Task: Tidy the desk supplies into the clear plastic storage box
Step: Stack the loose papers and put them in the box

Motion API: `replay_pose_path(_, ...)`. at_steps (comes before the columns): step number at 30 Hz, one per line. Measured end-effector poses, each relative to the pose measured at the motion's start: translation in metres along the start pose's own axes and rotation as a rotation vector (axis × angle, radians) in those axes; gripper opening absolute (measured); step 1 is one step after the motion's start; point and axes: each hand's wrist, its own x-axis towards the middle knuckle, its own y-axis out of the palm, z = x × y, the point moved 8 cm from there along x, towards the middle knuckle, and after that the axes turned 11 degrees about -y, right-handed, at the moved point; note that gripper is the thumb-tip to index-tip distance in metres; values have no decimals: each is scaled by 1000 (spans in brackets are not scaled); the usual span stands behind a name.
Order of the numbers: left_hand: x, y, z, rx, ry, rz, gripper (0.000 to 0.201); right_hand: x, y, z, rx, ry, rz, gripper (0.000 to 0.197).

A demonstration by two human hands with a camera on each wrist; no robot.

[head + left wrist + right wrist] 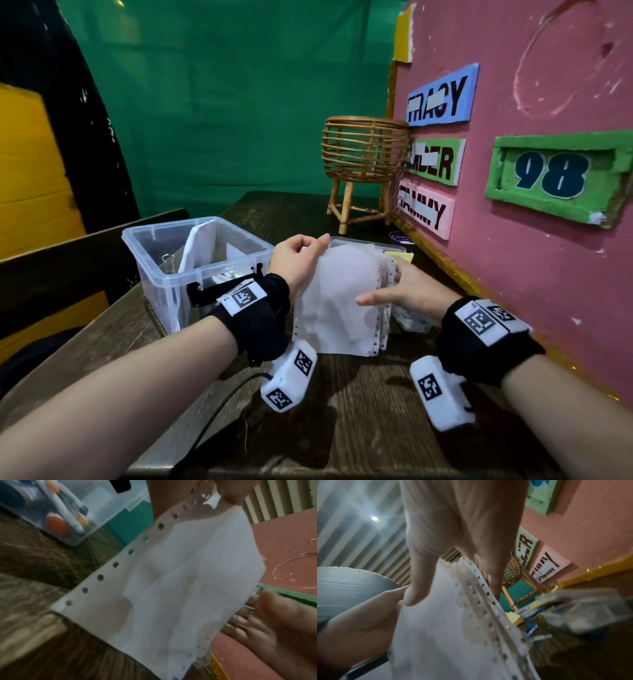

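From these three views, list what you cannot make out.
- Head view: the paper sheets hide the right hand's fingers and part of the lid behind.
- Left wrist view: the storage box contents are blurred and cut off by the edge.
- Right wrist view: supplies on the table are smeared by blur.

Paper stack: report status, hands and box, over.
Left hand pinches the paper stack at its top edge; right hand holds its punched side. Stack upright on the table, not yet in the clear box. Nothing blocking the box opening.
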Motion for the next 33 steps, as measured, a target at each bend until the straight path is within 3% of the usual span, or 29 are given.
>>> replay_pose_path(2,-3,5,1,-1,6,11,37,3,8,-3,127,-33,-27,60)
replay_pose_path(4,-5,11,2,-20,18,41,40,7,10,-6,189,-56,-90,51)
replay_pose_path(7,-7,13,-2,-27,48,71,40,11,4,-12,255,-35,-180,49)
replay_pose_path(10,-5,8,-8,-61,75,93,34,12,-3,-16,284,-13,-213,62)
replay_pose_path(13,0,6,-5,-30,53,189,21,10,-7,-18,259,-11,-171,46)
replay_pose_path(18,-3,18,28,276,-126,493,51,10,7,-33,174,58,-25,44)
replay_pose_path(22,-6,27,42,318,-129,551,75,13,16,-37,165,38,-26,63)
replay_pose_path(25,-5,26,33,174,-114,529,64,16,18,-26,226,-18,-6,55)
replay_pose_path(31,0,18,-2,-22,-60,421,1,23,11,-21,330,-24,-19,57)
replay_pose_path(33,0,19,-4,-24,-44,399,7,23,10,-16,324,-63,-40,53)
